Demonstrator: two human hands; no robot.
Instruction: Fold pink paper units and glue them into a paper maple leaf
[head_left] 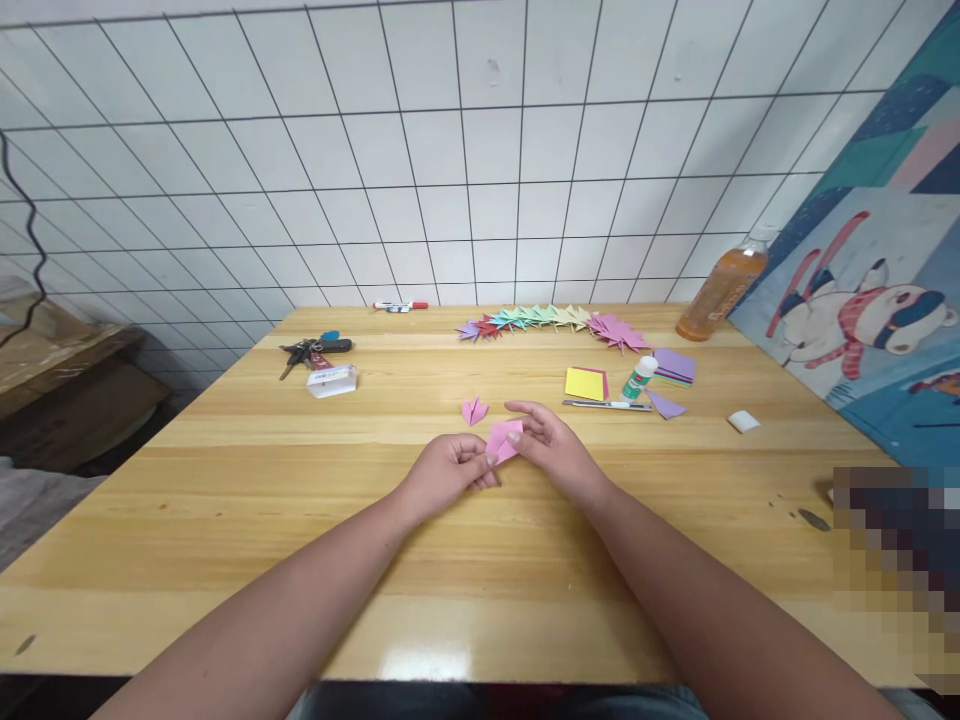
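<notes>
Between my hands, above the middle of the wooden table (315, 520), is a small folded piece of pink paper (502, 441). My left hand (454, 467) pinches its lower left side between thumb and fingers. On the other side, my right hand (551, 447) rests its thumb on the paper's right edge, with the index finger stretched out above and the other fingers partly hidden behind. Just beyond the paper lies a folded pink paper piece (474, 410) with pointed tips. Farther back curves a row of folded paper pieces (551, 318) in several colours.
Right of my hands lie yellow paper squares (586, 383), a pen (607, 405), a glue bottle (640, 379), purple paper (675, 366) and a purple folded triangle (666, 404). A drink bottle (724, 288) leans by the wall. Keys (307, 352), a white box (332, 381) and a marker (400, 306) lie left.
</notes>
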